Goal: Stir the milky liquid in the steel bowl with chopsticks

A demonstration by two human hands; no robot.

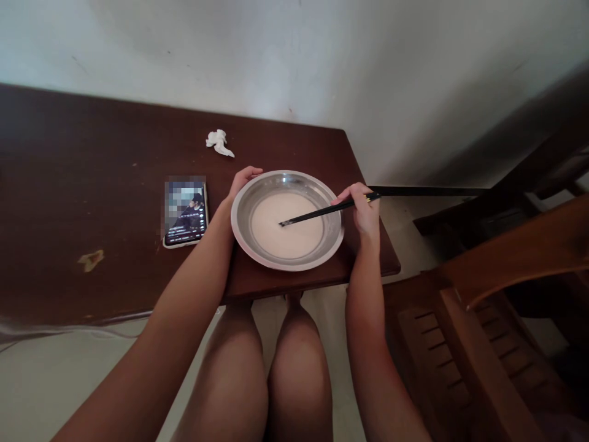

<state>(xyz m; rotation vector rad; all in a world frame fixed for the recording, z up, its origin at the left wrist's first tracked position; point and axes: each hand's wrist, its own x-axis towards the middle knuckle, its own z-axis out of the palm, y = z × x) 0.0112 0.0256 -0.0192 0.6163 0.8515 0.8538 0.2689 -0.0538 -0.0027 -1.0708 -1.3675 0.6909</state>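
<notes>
A round metal bowl [243, 236] stands near the front right corner of the table, with a pale, creamy liquid [285, 242] in it. My left hand [243, 182] is closed on the bowl's left rim, its fingers partly hidden behind the edge. Black chopsticks [317, 213] are gripped in my right hand [363, 205] at the right side of the bowl. They slant down to the left, and their tips touch the liquid near its middle.
Left of the bowl, a phone [186, 215] with a lit screen lies on the dark wooden table [92, 166]. Crumpled white tissue [219, 142] rests farther back. A pale wall [230, 55] rises behind. Wooden chairs [469, 319] stand at the right.
</notes>
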